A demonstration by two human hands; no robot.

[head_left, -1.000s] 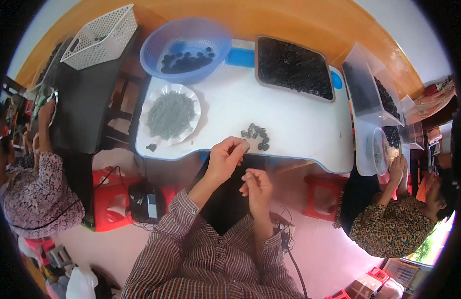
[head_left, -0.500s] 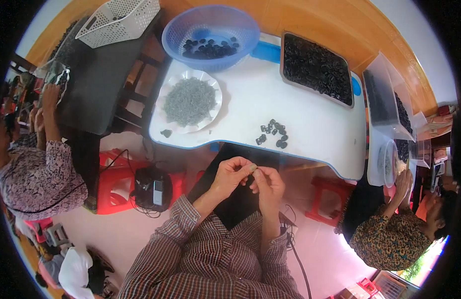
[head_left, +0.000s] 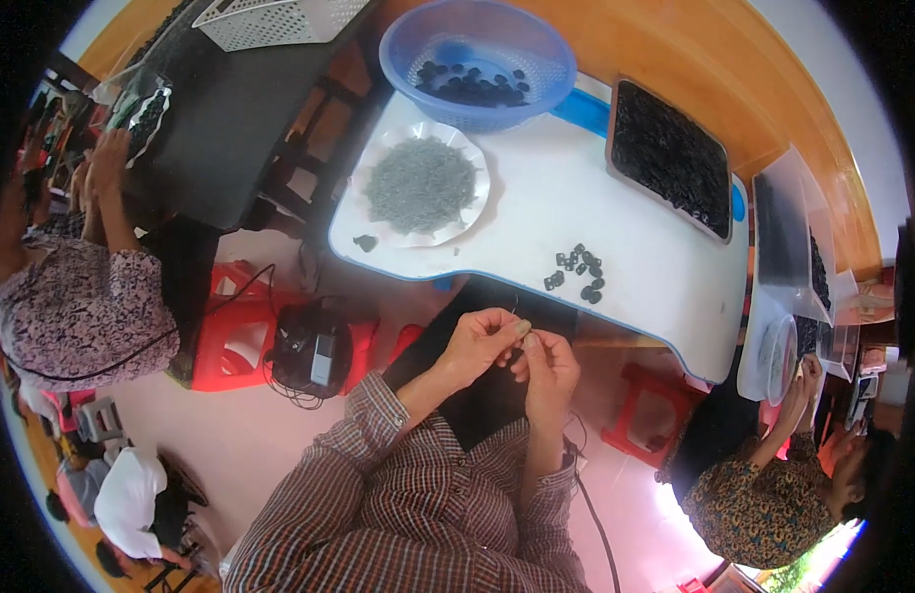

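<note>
Head view: left grip [head_left: 480, 346] and right grip [head_left: 551, 376] pinch closed side by side; anything held is too small to tell. Beyond them, slightly right, black pieces [head_left: 572, 263] lie on the tabletop [head_left: 537, 198], likely light, stiff, slippery; best taken by opposite edges.

Ahead of the meeting fingertips of the left hand [head_left: 477, 346] and right hand [head_left: 552, 376], a hand could cross the white, blue-edged tabletop [head_left: 532, 222] between two obstacles: ahead-left, a round white fluted plate [head_left: 481, 188] heaped with grey bits; nearer and ahead-right, a loose cluster of small black pieces [head_left: 596, 272]. Farther off, a blue perforated plastic basin [head_left: 477, 117] blocks the left side and a rectangular tray [head_left: 665, 204] filled with black pieces the right, leaving a passage between.
</note>
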